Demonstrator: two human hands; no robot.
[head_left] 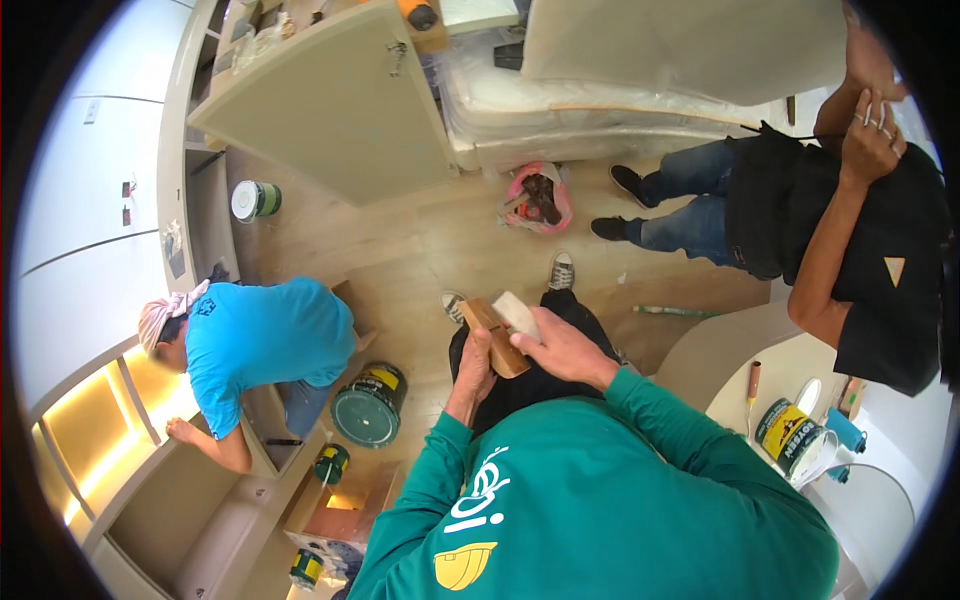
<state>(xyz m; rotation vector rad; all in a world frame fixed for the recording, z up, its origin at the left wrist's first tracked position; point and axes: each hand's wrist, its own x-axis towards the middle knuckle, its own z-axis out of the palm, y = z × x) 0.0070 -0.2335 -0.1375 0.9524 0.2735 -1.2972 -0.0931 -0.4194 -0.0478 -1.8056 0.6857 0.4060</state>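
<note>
In front of my body, my left hand (pixel 472 375) is closed round a brown wooden block (pixel 508 358) with a groove across it; its kind I cannot make out for certain. My right hand (pixel 568 350) grips a pale, flat rectangular piece (pixel 515 313), thumb on top. This piece lies against or just over the upper right side of the wooden block; whether they touch I cannot tell. My dark-trousered legs and dark sneakers are beneath both hands. Long green sleeves cover my forearms.
A co-worker in blue (pixel 265 325) bends over lit shelving at left; another in black (pixel 850 230) stands at right. A large paint bucket (pixel 366 416), a smaller can (pixel 257 201), a pink bag (pixel 537 205) and a leaning panel (pixel 330 110) surround me. A round table (pixel 735 405) is at right.
</note>
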